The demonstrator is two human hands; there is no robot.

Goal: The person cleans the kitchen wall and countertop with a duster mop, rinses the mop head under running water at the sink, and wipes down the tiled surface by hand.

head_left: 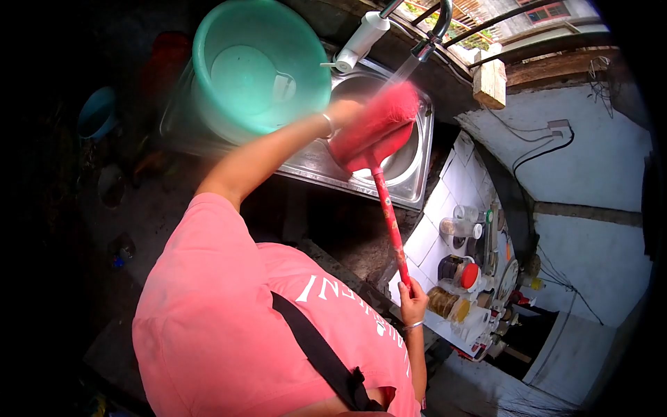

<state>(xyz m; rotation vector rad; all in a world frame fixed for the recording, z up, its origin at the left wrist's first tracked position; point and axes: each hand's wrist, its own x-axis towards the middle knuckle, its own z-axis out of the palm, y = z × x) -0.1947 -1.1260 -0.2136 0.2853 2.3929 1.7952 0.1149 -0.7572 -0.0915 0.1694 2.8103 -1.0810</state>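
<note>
Pink shirt (198, 299) up close; right hand (414, 304), fingers wrapped round the red broom (376, 146), near end of its handle, where I'd hold. Left hand (345, 111) blurs beside the bristles (392, 108); I can't tell its grip. Head's under the tap (425, 47), over the sink (423, 149): probably soft, waterlogged, slippery.

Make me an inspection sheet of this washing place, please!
Surface: rectangular silver metal sink unit, bearing a big round green plastic basin.
Job's things: red long-handled cleaning tool, its head under running water from a curved silver metal tap.
Clutter: see-through red-lidded jar and yellow-lidded jar among containers on a white tiled surface.
Grips: right grip closed around the tool's handle; left grip beside its head, blurred, contact unclear.
Cables: black cable along the white wall.
Surroundings: long dark window bars.
</note>
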